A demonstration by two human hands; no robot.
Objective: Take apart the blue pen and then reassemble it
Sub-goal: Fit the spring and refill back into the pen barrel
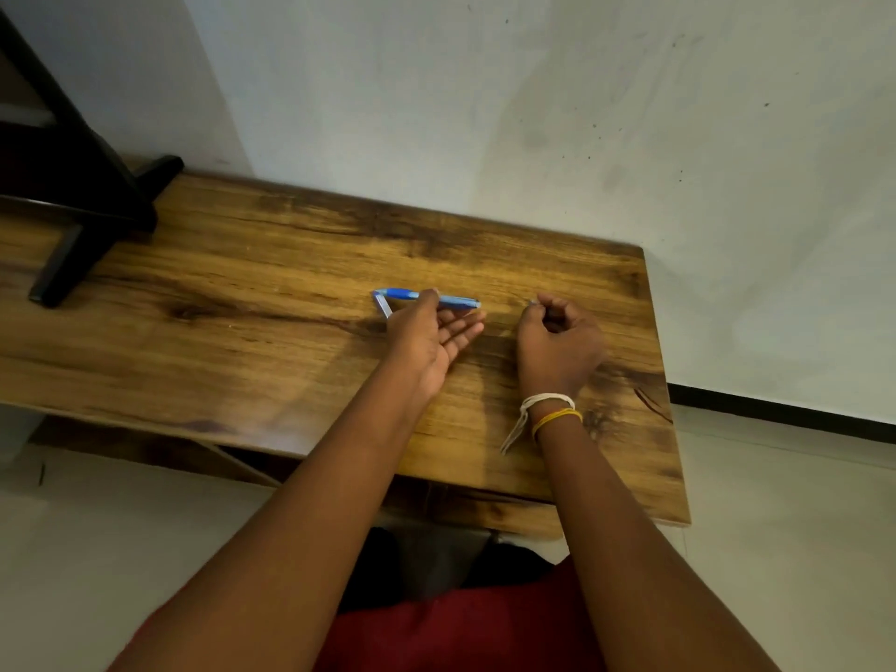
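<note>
Pen in pieces on the table, both hands down by it.

Blue pen [426,298] lay across the wooden table [271,293], w/ a pale loose part [383,307] angled off its left end, so prob. mid-disassembly. Left hand [429,334] was open, palm up, fingers loose, thumb resting on the barrel, likely just steadying it so it wouldn't roll. Right hand [557,341], just beside the pen's right end, was curled nearly closed, fingertips pinched on sth tiny, maybe the tip or spring; too small to tell.
</note>
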